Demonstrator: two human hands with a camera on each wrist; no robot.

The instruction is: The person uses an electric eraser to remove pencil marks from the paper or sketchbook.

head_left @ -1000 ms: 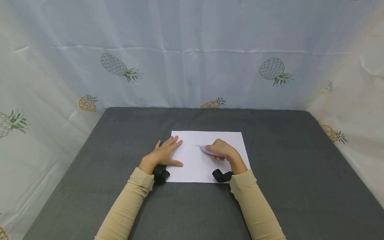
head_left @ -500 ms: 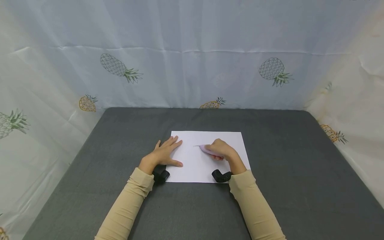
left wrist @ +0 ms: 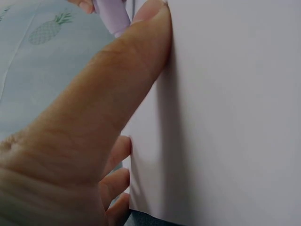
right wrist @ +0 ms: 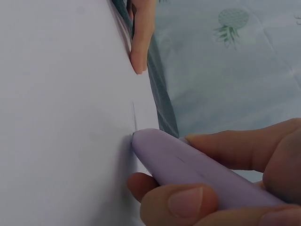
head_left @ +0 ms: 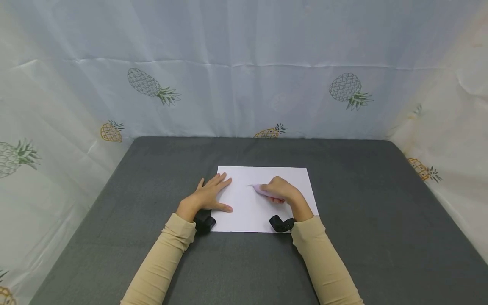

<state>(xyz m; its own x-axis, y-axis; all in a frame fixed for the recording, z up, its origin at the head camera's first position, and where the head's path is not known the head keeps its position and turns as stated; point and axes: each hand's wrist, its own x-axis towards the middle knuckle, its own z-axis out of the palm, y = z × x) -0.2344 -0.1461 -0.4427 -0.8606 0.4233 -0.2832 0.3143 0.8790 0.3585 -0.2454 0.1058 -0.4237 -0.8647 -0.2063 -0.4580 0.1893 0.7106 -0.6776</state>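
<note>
A white sheet of paper (head_left: 244,220) lies on the dark table. My left hand (head_left: 207,195) rests on its left part with fingers spread and thumb (left wrist: 136,52) out to the side. In my right hand (head_left: 284,190) I grip a thick, smooth lavender pen-shaped tool (right wrist: 188,165) with a rounded nose. The nose meets the paper at the end of a thin, faint dark line (right wrist: 134,115). In the left wrist view, part of the lavender tool (left wrist: 112,16) shows beyond my thumb. Its exact kind is unclear, and my fingers cover its rear part.
A dark grey cloth (head_left: 362,190) covers the table around the paper. Black wrist-worn devices (head_left: 281,223) sit by both wrists, over the sheet's near edge. A pale curtain (head_left: 244,97) with pineapple prints hangs behind and at both sides.
Compared with a second ago, my right hand and the lavender tool have shifted very slightly left along the line, which looks fainter. My left hand has stayed in place.
</note>
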